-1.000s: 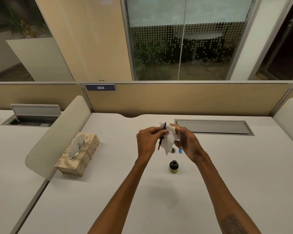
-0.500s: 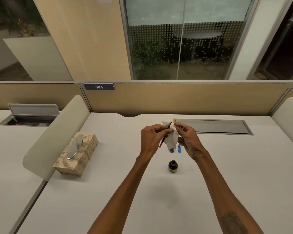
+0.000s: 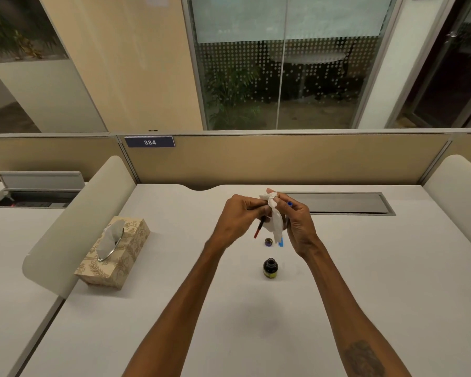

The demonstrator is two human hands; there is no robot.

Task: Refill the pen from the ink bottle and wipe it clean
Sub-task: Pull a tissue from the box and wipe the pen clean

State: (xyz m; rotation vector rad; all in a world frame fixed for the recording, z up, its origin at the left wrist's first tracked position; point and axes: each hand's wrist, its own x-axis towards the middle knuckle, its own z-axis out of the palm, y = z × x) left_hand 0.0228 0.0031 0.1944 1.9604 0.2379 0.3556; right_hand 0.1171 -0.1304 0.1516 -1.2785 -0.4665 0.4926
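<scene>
Noted tissue box (image 3: 114, 251) near left edge of table (image 3: 378, 281), one sheet standing up from slot.

Found l. hand (image 3: 237, 221) raised over table centre, fingertips pinching pen (image 3: 259, 229) near its upper end. Slim dark body w/ red tip; long axis tilted, red end down and toward front-left, upper end hidden behind fingers and tissue.

Logged bottle cap (image 3: 268, 242) lying on table below the hands, and ink bottle (image 3: 270, 268) upright, uncapped, just nearer front edge; neither touched.

Found tissue (image 3: 275, 221) bunched betw. the hands, tail hanging down.

Spotted blue pen part (image 3: 290, 204) above and below r. hand (image 3: 299, 227); prob. tucked in palm, not confirmed.

Found r. hand curled, thumb and forefinger pinching tissue at top.

Assessed step: wiping. Refill prob. done; bottle not yet recapped.

Judged next stroke to run along pen axis, r. hand working the tissue, l. hand steadying. Rated both hands equally near pen.
</scene>
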